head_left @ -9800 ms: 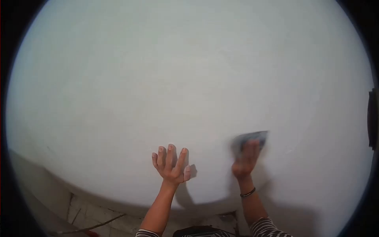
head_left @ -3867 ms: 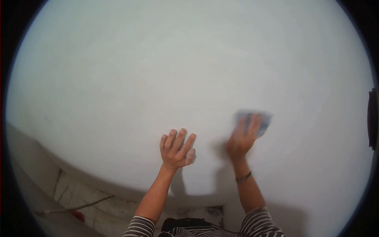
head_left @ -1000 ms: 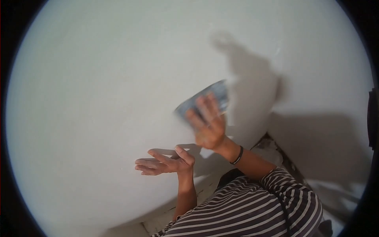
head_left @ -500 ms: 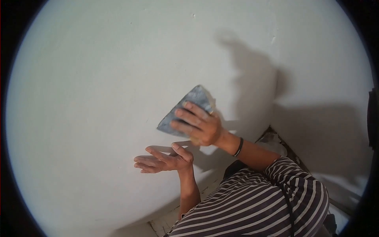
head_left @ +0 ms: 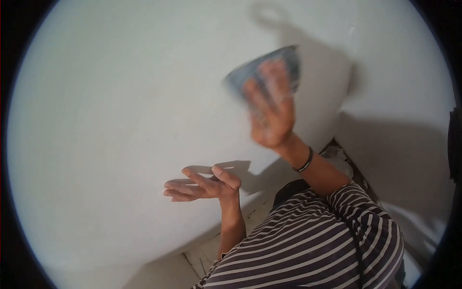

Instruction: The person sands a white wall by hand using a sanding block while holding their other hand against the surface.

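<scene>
A wide putty knife (head_left: pixel 240 78) with a grey metal blade is in my right hand (head_left: pixel 272 111), its long edge up against the white wall (head_left: pixel 120 106). My fingers press flat over the blade, and both are smeared by motion. The handle is hidden under my palm. Lower down, my left hand (head_left: pixel 204 185) is held close to the wall with its fingers spread and nothing in it. White residue shows on the fingers of my right hand.
An inner corner runs down at the right, where a second wall (head_left: pixel 409 86) meets the first. Crumpled clear plastic (head_left: pixel 337 156) lies at the foot of that corner. Pale floor (head_left: pixel 163 272) shows below, and dark shadows fall over both walls.
My right hand has swept the putty knife up and to the right along the wall, and the blade has turned. My left hand has hardly moved.
</scene>
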Tool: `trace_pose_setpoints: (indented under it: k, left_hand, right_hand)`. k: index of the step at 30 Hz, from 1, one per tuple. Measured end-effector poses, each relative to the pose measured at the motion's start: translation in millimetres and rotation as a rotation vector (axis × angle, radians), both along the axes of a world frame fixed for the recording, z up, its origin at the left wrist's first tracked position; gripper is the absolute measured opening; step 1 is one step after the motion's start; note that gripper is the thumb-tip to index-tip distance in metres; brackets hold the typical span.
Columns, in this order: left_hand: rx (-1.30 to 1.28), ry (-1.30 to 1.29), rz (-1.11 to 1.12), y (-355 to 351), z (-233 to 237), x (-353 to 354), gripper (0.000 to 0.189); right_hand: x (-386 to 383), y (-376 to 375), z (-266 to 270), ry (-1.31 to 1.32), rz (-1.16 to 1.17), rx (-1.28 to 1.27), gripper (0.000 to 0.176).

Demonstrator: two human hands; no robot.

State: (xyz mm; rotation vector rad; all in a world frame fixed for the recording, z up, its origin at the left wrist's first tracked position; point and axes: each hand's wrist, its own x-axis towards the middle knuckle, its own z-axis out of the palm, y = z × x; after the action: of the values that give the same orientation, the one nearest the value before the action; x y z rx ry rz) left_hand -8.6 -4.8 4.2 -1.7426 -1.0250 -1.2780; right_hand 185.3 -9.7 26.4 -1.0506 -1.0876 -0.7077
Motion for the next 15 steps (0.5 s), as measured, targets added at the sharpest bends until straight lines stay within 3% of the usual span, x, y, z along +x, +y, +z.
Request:
trace_pose_setpoints:
  k: [2, 5, 6, 8, 12, 15]
  left_hand:
    - [0.003, -0.004, -0.033, 1.7, -0.5, -0.9, 0.063]
    - [0.008, -0.018, -0.038, 0.1, 1.5, 4.7, 0.061]
    - [0.009, -0.014, -0.047, -0.5, 0.7, 6.2, 0.061]
    - [0.016, -0.006, -0.06, 0.5, 0.1, 4.6, 0.06]
    - [0.015, 0.026, -0.032, 2.7, 6.5, -15.8, 0.058]
    - [0.016, 0.024, -0.019, 5.6, 5.2, -16.2, 0.057]
  right_hand:
    - [8.3, 2.4, 9.8, 0.024, -0.135, 0.099, 0.045]
    - [-31.7, 3.5, -3.0, 0.003, -0.012, 0.065, 0.043]
    - [-43.5, -9.2, -7.1, -0.149, 0.076, -0.055, 0.035]
    - [-37.8, -13.5, -8.5, -0.304, 0.062, -0.036, 0.036]
    - [-14.1, 9.2, 17.0, 0.09, -0.024, 0.103, 0.04]
    - [-27.0, 11.6, 17.6, 0.1, -0.016, 0.115, 0.042]
